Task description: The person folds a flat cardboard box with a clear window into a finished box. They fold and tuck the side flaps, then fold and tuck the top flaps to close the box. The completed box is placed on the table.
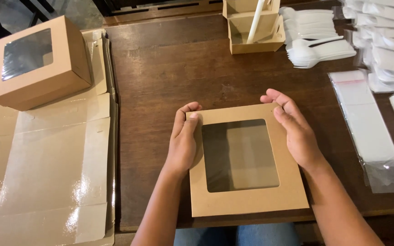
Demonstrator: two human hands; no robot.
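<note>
Window box (247, 200): flat on worktop (169, 68), your left hand (182, 141) pinching its far-left corner, right hand (295, 132) open on far-right edge. Risk: uneven pressure creasing the card.

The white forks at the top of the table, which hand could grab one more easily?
Probably the right hand. The white forks lie on its side of the table, beyond its fingers. The left hand grips the far-left corner of the windowed brown box and would have to cross over.
</note>
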